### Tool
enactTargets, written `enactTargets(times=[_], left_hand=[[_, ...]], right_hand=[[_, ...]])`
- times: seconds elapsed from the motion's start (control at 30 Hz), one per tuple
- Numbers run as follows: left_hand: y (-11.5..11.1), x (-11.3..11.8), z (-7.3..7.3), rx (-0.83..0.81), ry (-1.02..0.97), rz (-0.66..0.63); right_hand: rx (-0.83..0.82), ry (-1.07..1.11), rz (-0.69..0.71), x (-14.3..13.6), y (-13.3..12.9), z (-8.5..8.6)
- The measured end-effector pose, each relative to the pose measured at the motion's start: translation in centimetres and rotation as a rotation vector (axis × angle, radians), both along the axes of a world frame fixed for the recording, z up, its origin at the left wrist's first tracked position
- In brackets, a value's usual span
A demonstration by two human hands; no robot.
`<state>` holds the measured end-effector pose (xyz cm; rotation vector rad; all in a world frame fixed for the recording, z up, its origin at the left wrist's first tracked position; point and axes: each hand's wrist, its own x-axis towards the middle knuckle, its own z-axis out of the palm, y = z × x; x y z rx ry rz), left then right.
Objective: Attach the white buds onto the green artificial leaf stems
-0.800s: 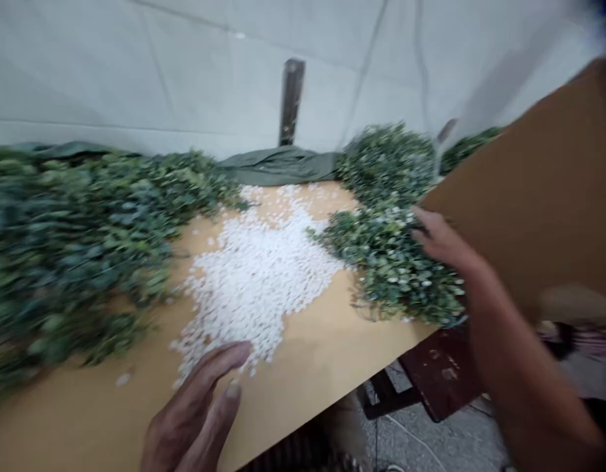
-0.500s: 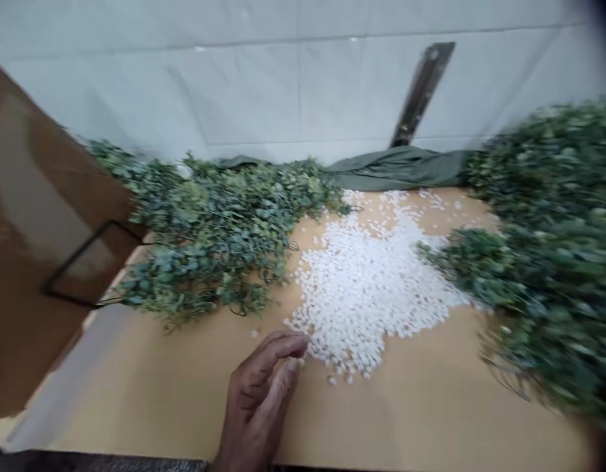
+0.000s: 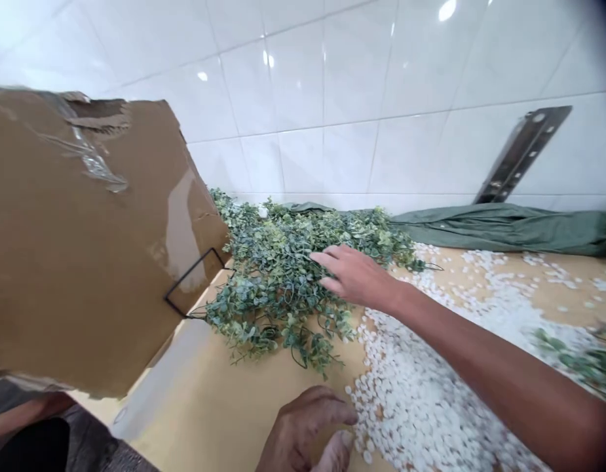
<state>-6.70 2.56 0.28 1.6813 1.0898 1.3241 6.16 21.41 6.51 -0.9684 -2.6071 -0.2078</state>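
We're looking down at the table [image 3: 224, 419] now, and our right hand [image 3: 354, 275] has swung across from the far-side heap, where it sat a moment ago, to the pile of green leafy sprigs [image 3: 283, 288] at ten o'clock of the white bead spill [image 3: 430, 400]. The palm faces down, fingers [image 3: 327, 255] spread fairly wide and flat, just touching the top of the leaves, nothing gripped that we can see. Our left hand [image 3: 307, 436] sits low at six o'clock of that pile, at the near edge of the white beads; the fingers are curled narrow, thumb tucked close, and we cannot tell whether a bead is pinched between them. It has hardly shifted against the beads since half a second ago, so that hand looks parked while the right does the travelling. So the change reads like this: the reach has moved off the other greenery [image 3: 578, 357], which now only peeks in at three o'clock, and onto this nearer pile. A tall cardboard sheet [image 3: 81, 249] leans in at nine o'clock, touching the sprigs' left edge, with a thin black wire loop [image 3: 192, 288] against it. Behind, at twelve o'clock, a folded green cloth [image 3: 499, 226] lies along the white tiled wall [image 3: 332, 98], and a metal bracket [image 3: 521, 154] slants up at one o'clock.
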Motion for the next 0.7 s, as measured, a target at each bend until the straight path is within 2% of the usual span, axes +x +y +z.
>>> enactTargets(times=[0.07,0.13,0.17,0.23,0.3,0.33,0.43,0.5,0.57,0.63,0.7], left_hand=[[0.4,-0.6,-0.2,0.025,0.070,0.020],[0.6,-1.2,-0.6,0.063,0.157,0.053],[0.7,-1.6,-0.7,0.095,0.218,0.107],[1.0,-2.7,-0.6,0.188,0.398,0.297],[1.6,-4.5,-0.2,0.273,0.629,0.536],[2.0,-5.6,0.1,0.299,0.737,0.614],[3.6,-9.2,0.7,0.181,0.915,0.766],[4.6,-10.7,0.7,0.030,0.889,0.695],[5.1,-10.9,0.6,-0.092,0.822,0.508],[5.2,-10.0,0.5,-0.125,0.765,0.372],[5.0,-8.5,0.4,-0.110,0.739,0.304]], right_hand=[[0.023,-0.024,0.055,-3.7,1.4,0.6],[-0.012,-0.052,0.034,-6.4,2.8,0.7],[-0.044,-0.077,0.004,-7.5,3.5,0.5],[-0.093,-0.132,-0.046,-8.8,4.5,-0.1],[-0.097,-0.151,-0.057,-9.1,5.0,-0.8],[-0.086,-0.141,-0.052,-8.9,4.9,-1.0],[-0.054,-0.098,-0.041,-7.0,4.4,-0.9],[-0.027,-0.054,-0.044,-5.0,4.0,-0.5],[0.018,0.059,-0.067,-2.7,4.0,-0.3],[0.051,0.206,-0.103,-0.4,4.0,-0.2],[0.042,0.317,-0.125,1.7,4.1,-0.3]])
